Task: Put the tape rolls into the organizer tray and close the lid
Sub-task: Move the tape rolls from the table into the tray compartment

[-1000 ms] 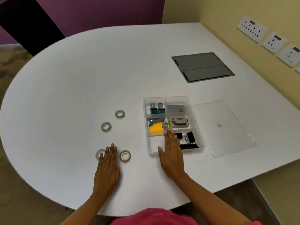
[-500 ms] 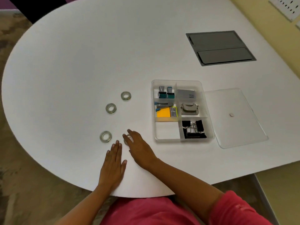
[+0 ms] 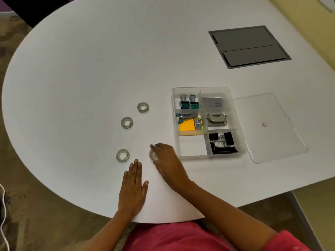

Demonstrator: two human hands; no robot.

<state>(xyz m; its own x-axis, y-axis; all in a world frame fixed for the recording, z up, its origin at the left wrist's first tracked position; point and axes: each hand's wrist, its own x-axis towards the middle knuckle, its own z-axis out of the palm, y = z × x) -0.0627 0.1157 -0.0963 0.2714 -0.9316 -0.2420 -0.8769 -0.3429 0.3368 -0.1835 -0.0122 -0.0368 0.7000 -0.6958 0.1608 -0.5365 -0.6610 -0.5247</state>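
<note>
Three clear tape rolls lie flat on the white table: one (image 3: 143, 107) farthest, one (image 3: 126, 122) in the middle, one (image 3: 122, 155) nearest. A fourth tape roll (image 3: 153, 155) is tilted up in the fingers of my right hand (image 3: 168, 163), just left of the clear organizer tray (image 3: 240, 124). The tray's front left compartment (image 3: 191, 146) is empty; the others hold stationery. The clear lid (image 3: 268, 142) lies flat to the tray's right. My left hand (image 3: 133, 187) rests flat on the table, fingers together, holding nothing.
A grey cable hatch (image 3: 249, 46) is set into the table at the back right. The rounded table edge runs close in front of me. A yellow wall stands to the right.
My right hand left the tray, crossed left to the nearest right tape roll and has gripped and tipped it up. The left hand slid back toward me. The view tilted down.
</note>
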